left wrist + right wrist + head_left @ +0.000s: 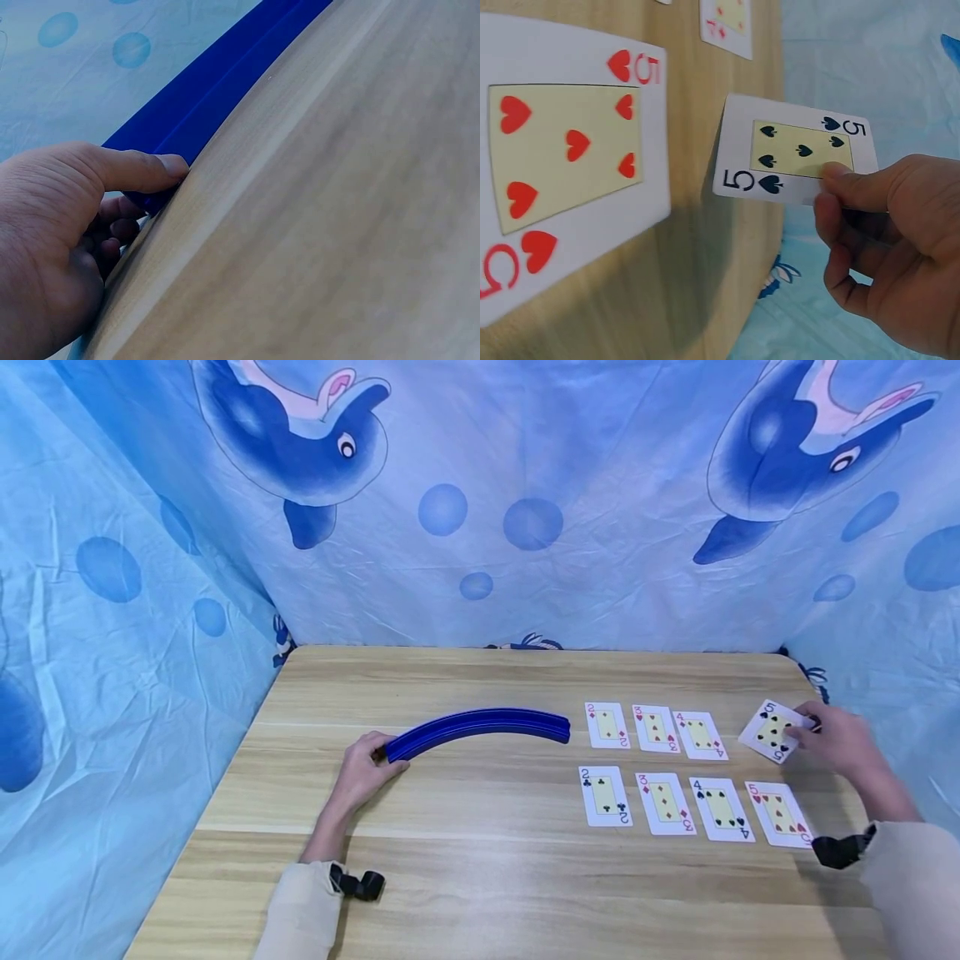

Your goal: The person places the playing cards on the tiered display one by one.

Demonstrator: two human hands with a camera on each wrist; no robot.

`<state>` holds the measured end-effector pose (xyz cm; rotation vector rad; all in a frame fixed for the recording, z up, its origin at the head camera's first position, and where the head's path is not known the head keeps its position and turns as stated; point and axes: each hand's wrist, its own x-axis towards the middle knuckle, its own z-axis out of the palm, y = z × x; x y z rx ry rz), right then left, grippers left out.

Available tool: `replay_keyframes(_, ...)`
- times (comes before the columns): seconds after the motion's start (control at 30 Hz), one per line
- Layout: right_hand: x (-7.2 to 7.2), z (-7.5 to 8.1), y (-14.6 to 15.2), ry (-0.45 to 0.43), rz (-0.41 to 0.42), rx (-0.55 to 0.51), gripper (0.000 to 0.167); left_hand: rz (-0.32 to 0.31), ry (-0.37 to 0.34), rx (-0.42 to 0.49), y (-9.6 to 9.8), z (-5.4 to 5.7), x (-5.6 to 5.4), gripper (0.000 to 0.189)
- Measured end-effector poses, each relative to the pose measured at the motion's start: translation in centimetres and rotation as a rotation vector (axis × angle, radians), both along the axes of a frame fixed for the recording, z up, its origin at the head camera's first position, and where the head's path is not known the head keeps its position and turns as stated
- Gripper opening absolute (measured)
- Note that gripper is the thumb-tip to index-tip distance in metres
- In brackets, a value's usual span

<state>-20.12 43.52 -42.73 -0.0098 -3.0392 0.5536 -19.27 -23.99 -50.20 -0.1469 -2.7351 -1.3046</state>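
Observation:
My left hand (364,774) grips the left end of a curved blue card holder (480,722), thumb on its near side, fingers mostly hidden behind it. In the right wrist view, my right hand (900,232) pinches the 5 of spades (795,146) by one edge between thumb and index finger. The card is face up and tilted, its far edge close over the wooden table. Just nearer to me in the head view lies the 5 of hearts (780,814). Left of the held card is the 4 of diamonds (701,736).
Other cards lie face up in two rows: the 2 of diamonds (607,725) and 3 of hearts (656,729) behind, the 2 of clubs (604,797), 3 of diamonds (665,804) and 4 of spades (722,810) in front. Blue dolphin-print cloth (480,435) surrounds the table (487,885).

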Motion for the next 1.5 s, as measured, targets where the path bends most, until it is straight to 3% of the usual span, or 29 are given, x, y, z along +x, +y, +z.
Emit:
replay_keyframes(0.3, -0.1, 1.5, -1.3, 0.049, 0.069, 0.007, 0.030, 0.001, 0.000, -0.001, -0.1, 0.0, 0.2, 0.036)
replay_keyframes(0.77, -1.6, 4.5, -7.9, 0.184, 0.210, 0.009, 0.018, -0.005, -0.024, -0.004, 0.1, 0.1, 0.1, 0.037)
replay_keyframes(1.2, -3.2, 6.3, -14.8, 0.107, 0.265, -0.081, 0.020, -0.001, -0.011, -0.002, 0.0, 0.1, 0.0, 0.036)
replay_keyframes(1.5, -4.0, 6.2, -18.7, 0.108, 0.339, -0.140, 0.021, -0.001, -0.024, 0.002, 0.0, 0.2, 0.1, 0.036)
